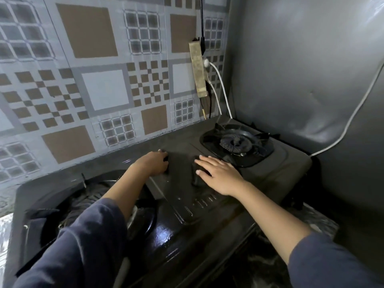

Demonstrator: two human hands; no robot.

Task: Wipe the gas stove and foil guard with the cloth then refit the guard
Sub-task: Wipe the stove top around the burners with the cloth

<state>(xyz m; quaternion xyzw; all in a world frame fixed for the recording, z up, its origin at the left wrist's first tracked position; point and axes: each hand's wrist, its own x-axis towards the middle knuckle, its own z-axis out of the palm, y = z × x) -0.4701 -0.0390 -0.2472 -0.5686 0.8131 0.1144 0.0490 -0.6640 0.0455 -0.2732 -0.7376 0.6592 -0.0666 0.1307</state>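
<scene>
Patterned grey-brown tiled wall behind a black two-burner gas stove; left hand and right hand press a dark cloth flat mid-stove, fingers spread.

I see the dark, speckled stone counter carrying a black two-burner gas stove, whose glossy top sits directly on it.

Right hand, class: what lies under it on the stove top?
Under the right hand a dark cloth shows, pressed flat on the stove beside the right burner. The palm hides most of it, so its full extent cannot be seen.
</scene>
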